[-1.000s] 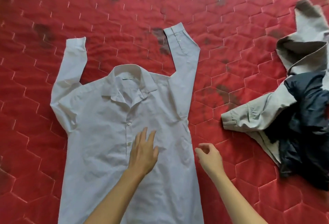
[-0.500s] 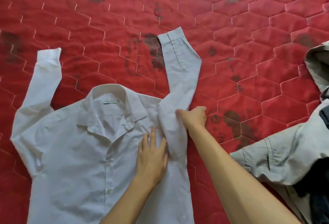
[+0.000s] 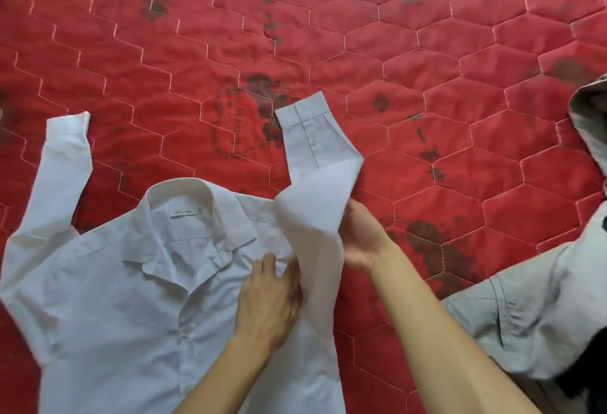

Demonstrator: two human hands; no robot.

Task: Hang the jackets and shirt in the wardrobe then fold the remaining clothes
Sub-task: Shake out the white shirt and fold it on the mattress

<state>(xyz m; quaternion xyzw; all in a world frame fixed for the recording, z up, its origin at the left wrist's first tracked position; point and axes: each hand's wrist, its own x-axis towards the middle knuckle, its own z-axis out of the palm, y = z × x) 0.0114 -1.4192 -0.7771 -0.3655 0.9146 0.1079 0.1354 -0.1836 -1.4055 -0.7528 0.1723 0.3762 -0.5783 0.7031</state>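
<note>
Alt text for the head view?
A person's right hand holds a sleeve of a white button-up shirt spread on a red quilted mattress; the left hand presses flat on its chest. A grey garment lies at right.

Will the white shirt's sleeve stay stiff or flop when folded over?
Probably floppy: the sleeve bends and drapes where the right hand lifts it. Likely light: one hand raises it. It may slide, hence the left hand pressing the white shirt flat.

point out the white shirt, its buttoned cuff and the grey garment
white shirt (image 3: 108,308), head view, on the front panel beside the buttons
buttoned cuff (image 3: 300,109), head view, on the cuff band above the button
grey garment (image 3: 532,308), head view, on its sleeve near the right edge
</note>
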